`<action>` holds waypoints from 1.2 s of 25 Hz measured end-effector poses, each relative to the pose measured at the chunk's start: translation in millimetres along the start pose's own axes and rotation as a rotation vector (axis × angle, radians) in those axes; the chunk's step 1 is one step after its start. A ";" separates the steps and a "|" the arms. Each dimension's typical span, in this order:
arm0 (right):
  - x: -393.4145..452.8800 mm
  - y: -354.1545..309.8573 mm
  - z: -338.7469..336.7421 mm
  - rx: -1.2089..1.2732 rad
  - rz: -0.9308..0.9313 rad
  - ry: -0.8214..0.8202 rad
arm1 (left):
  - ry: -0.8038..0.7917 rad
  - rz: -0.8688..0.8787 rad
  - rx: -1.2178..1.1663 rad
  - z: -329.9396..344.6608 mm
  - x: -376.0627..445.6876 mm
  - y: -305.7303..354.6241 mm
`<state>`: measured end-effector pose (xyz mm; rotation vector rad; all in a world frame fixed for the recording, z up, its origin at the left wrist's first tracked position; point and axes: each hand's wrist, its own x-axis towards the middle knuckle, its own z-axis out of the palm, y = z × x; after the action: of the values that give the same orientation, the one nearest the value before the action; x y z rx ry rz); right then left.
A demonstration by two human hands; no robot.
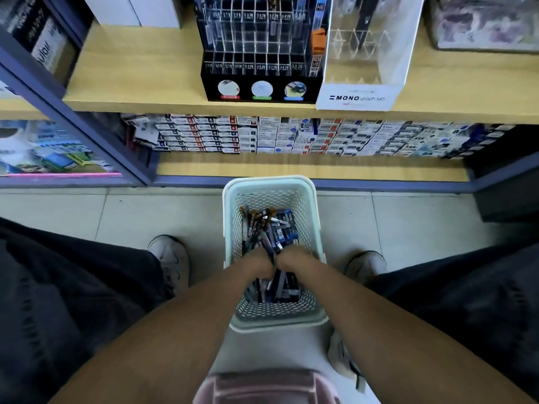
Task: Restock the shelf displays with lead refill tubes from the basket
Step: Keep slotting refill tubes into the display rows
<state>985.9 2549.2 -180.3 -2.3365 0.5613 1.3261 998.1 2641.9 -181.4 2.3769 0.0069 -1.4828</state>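
Head view: both hands are reaching down into the pale green basket (269, 188), which is sitting on the tiled floor (408, 223) between the person's shoes. The left hand (258, 262) and right hand (293, 259) are lying side by side, almost touching, with fingers dug in among the lead refill tubes (277, 228); the fingertips are hidden, so how far each hand is closed, and whether either is actually holding tubes, cannot be told. The tubes are lying loosely piled in the basket, spreading beyond the hands on the far side and beneath the wrists on the near side. Well above and beyond the hands, the black compartmented display (259, 51) is standing on the wooden shelf (140, 80), just beside a clear display case (367, 83).
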 end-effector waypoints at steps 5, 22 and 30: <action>7.1 -1.0 9.4 0.113 0.014 -0.106 | 0.015 -0.047 -0.141 12.5 4.2 -5.0; 13.8 5.1 16.7 0.501 0.082 -0.113 | -0.101 -0.210 -0.473 21.2 9.2 -19.2; 13.3 9.8 17.8 0.680 0.150 -0.125 | -0.106 -0.155 -0.507 35.8 13.2 -19.1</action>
<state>974.5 2548.2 -201.7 -1.6721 0.9807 1.1007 969.5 2647.4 -212.5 1.9221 0.4913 -1.4595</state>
